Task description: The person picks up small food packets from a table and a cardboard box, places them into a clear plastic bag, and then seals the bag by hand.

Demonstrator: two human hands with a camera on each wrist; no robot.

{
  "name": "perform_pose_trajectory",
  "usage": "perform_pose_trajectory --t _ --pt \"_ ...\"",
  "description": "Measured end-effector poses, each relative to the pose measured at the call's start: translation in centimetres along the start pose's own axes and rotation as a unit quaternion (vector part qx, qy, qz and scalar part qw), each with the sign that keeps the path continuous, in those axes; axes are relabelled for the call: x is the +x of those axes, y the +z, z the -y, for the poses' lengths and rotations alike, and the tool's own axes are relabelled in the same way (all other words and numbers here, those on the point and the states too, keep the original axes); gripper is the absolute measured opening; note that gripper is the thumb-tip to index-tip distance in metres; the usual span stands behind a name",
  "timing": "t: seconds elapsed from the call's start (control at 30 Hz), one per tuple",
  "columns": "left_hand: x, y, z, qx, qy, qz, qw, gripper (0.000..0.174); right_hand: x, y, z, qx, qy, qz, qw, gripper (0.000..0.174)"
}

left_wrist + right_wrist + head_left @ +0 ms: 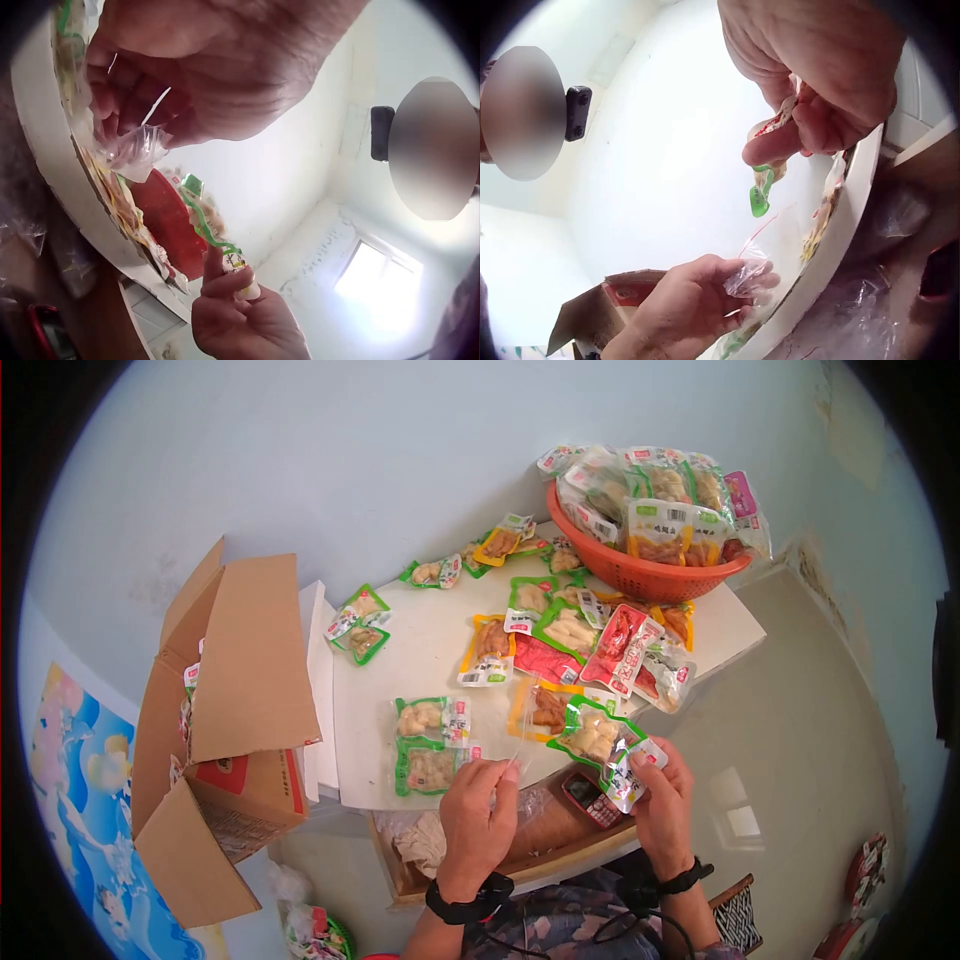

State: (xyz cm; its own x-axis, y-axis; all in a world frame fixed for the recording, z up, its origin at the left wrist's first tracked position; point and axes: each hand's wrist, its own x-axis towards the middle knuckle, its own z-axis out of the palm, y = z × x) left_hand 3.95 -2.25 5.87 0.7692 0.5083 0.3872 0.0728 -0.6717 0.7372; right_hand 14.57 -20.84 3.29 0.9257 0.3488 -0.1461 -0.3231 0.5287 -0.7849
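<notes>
Your right hand (665, 800) pinches a green-edged packet (588, 738) by its white printed end, the thumb pressed over the label. That packet has a clear front with pale, lumpy pieces showing through, and it is tilted in the air above the desk's near edge (375, 800), in front of a yellow-edged packet (548, 710). Your left hand (475, 825) has its fingers curled and holds a clear plastic bag (139, 154) between thumb and fingertips; the bag is thin, crumpled where you grip it, with a red line along one edge. Your two hands are apart.

Just beyond your left hand, two green-edged packets (430, 768) lie one behind the other on the desk. Farther right there is an overlapping heap of packets, among them a red and white packet (622, 650). Below your hands, an open drawer (560, 870) holds a dark red phone with keys (592, 800) and a crumpled white cloth (425, 840). At the desk's far right stands an orange basket (640, 575), piled above its rim with packets. To the left, a cardboard box (255, 660) has its flaps open, with packets partly visible inside.
</notes>
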Motion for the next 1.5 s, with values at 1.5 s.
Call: perform_pose_trajectory --t 1.5 --pt "-2.7 -1.6 1.2 -0.063 0.195 -0.143 0.968 0.031 9.0 8.5 -7.4 -0.386 -0.232 0.63 0.633 0.039"
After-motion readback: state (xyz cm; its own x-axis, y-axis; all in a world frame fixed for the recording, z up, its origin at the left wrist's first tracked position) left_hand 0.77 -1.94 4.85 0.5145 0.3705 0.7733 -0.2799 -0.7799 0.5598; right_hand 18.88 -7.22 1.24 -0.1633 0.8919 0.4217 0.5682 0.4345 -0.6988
